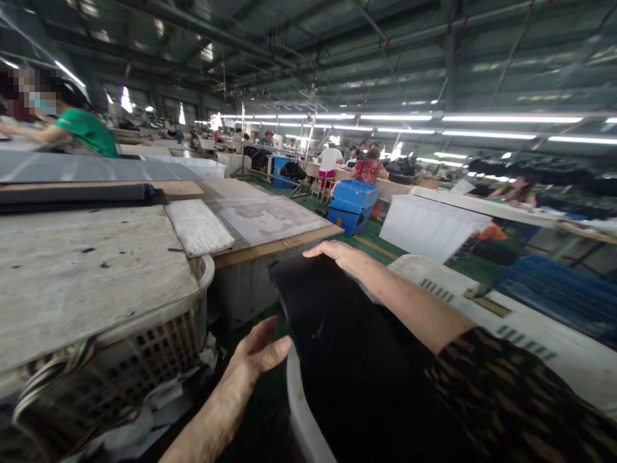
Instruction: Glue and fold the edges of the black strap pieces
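Note:
A long black fabric piece (pixel 347 347) stretches from the lower right toward the middle of the view, over the rim of a white tub (pixel 303 418). At its far edge, my right hand (pixel 332 252) grips the fabric, with the fingertips bent over the edge and the thumb hidden. My left hand (pixel 258 354) is open beside the fabric's left edge, thumb and fingers apart, holding nothing. Whether the left thumb touches the fabric or tub rim, I cannot tell.
On the left, a stained board (pixel 96 263) lies over a plastic basket (pixel 159 350), with scraps below. A low table (pixel 270 222) stands ahead. White crates (pixel 429 225), a blue bin (pixel 351 206) and a blue stack (pixel 559 296) occupy the right. A person in green (pixel 89 132) works far left.

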### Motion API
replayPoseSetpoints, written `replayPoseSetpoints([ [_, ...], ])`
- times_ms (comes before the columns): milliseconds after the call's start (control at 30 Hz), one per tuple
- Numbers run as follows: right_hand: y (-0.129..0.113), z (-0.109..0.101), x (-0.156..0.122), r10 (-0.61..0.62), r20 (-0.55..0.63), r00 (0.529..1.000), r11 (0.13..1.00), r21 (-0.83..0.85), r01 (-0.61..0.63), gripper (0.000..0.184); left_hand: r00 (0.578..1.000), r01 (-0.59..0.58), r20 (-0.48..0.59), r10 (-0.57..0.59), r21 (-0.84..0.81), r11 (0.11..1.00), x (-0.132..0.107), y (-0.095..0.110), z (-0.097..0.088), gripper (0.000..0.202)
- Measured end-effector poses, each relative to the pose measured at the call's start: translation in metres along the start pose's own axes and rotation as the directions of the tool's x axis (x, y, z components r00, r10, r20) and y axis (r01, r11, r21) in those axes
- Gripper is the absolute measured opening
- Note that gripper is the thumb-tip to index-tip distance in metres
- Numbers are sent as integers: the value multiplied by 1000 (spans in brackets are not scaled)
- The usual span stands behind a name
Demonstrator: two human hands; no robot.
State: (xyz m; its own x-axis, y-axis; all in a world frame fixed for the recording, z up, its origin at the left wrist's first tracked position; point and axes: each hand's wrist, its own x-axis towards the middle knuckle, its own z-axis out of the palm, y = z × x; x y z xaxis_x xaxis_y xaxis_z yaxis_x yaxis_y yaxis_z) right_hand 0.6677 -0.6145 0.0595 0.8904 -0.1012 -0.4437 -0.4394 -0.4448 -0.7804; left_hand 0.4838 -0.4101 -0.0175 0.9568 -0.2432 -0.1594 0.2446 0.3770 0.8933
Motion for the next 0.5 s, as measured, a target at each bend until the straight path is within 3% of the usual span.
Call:
replayPoseSetpoints([
  [67, -13, 16, -1, -12, 63, 998, 1000, 14, 11, 24, 994, -3, 110, 25, -193, 981, 17, 7, 18, 55],
  [100, -17, 24, -1, -22, 85, 996, 1000, 14, 21, 24, 994, 10, 110, 23, -289, 957, 24, 9, 26, 52],
  [233, -20, 47, -9, -95, 107, 990, 995, 44, 91, 32, 989, 46, -96, -109, -507, 860, 49, 13, 43, 44],
  [333, -10, 47, -25, -112, 191, 975, 993, 62, 102, 37, 978, 50, -140, -152, -552, 833, 59, 14, 38, 36],
  [500, 24, 28, -64, -70, 342, 937, 996, 83, 43, 37, 956, 68, -180, -230, -627, 776, 66, 19, 21, 31],
])
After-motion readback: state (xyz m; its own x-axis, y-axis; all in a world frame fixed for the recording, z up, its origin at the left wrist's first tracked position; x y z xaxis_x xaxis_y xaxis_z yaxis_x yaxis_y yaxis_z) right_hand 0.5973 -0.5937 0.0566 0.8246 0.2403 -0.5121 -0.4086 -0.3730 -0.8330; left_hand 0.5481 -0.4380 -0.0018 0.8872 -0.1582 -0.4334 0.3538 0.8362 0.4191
